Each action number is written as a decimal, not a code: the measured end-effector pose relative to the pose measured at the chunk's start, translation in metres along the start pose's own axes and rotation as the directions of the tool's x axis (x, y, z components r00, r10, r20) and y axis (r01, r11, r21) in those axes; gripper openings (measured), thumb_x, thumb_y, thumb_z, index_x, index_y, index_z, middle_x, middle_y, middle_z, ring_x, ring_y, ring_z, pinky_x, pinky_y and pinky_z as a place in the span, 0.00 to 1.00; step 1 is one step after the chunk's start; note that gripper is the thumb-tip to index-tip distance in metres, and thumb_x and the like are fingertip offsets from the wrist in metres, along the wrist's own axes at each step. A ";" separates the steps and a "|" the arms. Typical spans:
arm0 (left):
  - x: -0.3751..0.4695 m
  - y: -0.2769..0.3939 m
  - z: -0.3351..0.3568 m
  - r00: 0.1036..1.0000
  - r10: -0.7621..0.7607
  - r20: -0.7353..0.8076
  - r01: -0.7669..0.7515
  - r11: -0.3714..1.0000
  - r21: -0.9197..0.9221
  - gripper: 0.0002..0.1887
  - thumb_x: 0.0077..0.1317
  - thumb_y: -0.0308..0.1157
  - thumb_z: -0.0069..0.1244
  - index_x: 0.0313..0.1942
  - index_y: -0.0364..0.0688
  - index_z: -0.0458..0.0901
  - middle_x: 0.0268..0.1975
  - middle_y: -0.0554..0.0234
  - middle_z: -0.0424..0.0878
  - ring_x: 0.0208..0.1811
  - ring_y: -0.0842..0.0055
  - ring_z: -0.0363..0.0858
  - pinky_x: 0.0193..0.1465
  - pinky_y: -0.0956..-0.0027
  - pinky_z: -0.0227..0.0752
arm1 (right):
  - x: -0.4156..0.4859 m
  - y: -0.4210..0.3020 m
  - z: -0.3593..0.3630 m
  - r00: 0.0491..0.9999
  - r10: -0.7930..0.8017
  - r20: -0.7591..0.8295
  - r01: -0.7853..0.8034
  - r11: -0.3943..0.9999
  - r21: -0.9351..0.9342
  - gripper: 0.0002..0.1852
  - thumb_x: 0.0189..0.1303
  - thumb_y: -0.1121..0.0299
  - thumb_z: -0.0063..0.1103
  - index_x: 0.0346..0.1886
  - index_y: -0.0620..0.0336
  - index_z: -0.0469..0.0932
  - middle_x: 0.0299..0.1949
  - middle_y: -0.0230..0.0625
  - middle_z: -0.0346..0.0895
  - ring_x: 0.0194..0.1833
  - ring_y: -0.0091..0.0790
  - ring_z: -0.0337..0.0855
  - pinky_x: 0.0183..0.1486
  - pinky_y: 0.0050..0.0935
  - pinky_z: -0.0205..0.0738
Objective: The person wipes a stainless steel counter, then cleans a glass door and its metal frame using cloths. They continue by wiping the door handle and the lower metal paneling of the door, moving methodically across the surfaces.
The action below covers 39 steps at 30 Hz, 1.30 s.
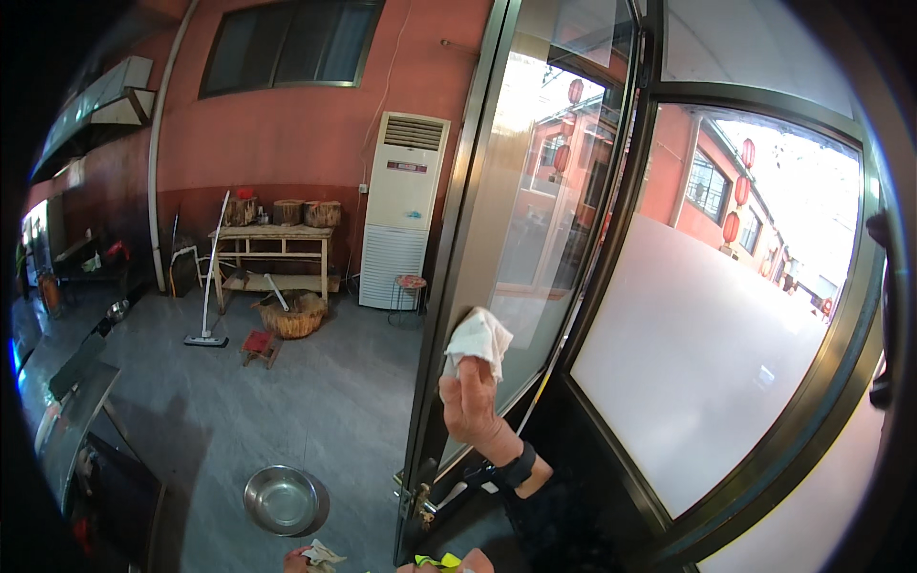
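Observation:
My right hand, with a dark band on its wrist, presses a folded white cloth on the metal frame of a glazed door. Below it a lever handle and a lock with keys sit on the door's edge. At the bottom edge of the view, my left hand holds a crumpled pale cloth; most of this hand is cut off. A round stainless steel basin stands on the grey floor, above and left of my left hand.
A glazed metal frame borders the right side. Beyond the door are a floor-standing air conditioner, a small stool, a wooden table with chopping blocks, a wooden tub, a low red stool and a leaning floor squeegee.

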<state>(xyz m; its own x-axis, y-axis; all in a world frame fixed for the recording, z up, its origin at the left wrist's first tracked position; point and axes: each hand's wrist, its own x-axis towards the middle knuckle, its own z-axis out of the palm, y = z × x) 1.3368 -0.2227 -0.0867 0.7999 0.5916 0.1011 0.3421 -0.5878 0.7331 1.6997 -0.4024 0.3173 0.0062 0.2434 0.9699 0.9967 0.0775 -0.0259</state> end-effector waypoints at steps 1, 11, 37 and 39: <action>-0.001 -0.004 0.001 1.000 -0.004 0.000 0.004 1.000 0.003 0.22 0.60 0.24 0.45 0.57 0.45 0.73 0.52 0.51 0.79 0.53 0.61 0.76 0.59 0.57 0.67 | 0.011 0.002 -0.002 1.000 0.010 -0.014 -0.010 1.000 -0.015 0.20 0.61 0.74 0.51 0.56 0.71 0.66 0.49 0.58 0.69 0.48 0.65 0.69 0.53 0.49 0.64; 0.087 0.014 0.019 0.886 -0.397 0.240 0.279 0.043 -0.959 0.13 0.64 0.22 0.42 0.48 0.35 0.77 0.43 0.51 0.82 0.43 0.64 0.81 0.48 0.59 0.76 | 0.194 0.007 -0.046 0.993 -0.061 -0.101 0.050 0.993 -0.109 0.26 0.68 0.60 0.43 0.66 0.63 0.60 0.62 0.54 0.61 0.62 0.55 0.63 0.64 0.43 0.56; 0.235 0.475 -0.149 0.863 0.393 -0.317 -0.363 0.046 -0.931 0.19 0.65 0.18 0.36 0.54 0.37 0.75 0.50 0.62 0.79 0.47 0.78 0.78 0.50 0.74 0.72 | 0.189 0.011 -0.053 0.986 -0.164 -0.030 0.159 0.980 -0.123 0.27 0.69 0.56 0.43 0.63 0.67 0.62 0.57 0.56 0.66 0.58 0.57 0.66 0.64 0.44 0.56; 0.243 0.496 -0.168 0.818 0.428 -0.384 -0.457 0.080 -0.886 0.20 0.64 0.19 0.35 0.54 0.37 0.75 0.48 0.63 0.79 0.44 0.79 0.78 0.45 0.76 0.73 | 0.220 0.011 -0.056 0.957 -0.277 -0.084 0.260 0.950 -0.176 0.27 0.68 0.53 0.44 0.61 0.66 0.64 0.56 0.54 0.67 0.57 0.54 0.67 0.61 0.42 0.58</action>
<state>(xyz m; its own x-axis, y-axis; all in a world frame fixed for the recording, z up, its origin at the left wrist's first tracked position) 1.6186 -0.2781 0.4146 0.6117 0.4445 0.6544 -0.7750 0.1710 0.6084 1.7165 -0.4025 0.5439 -0.2634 0.1307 0.9558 0.9624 -0.0332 0.2698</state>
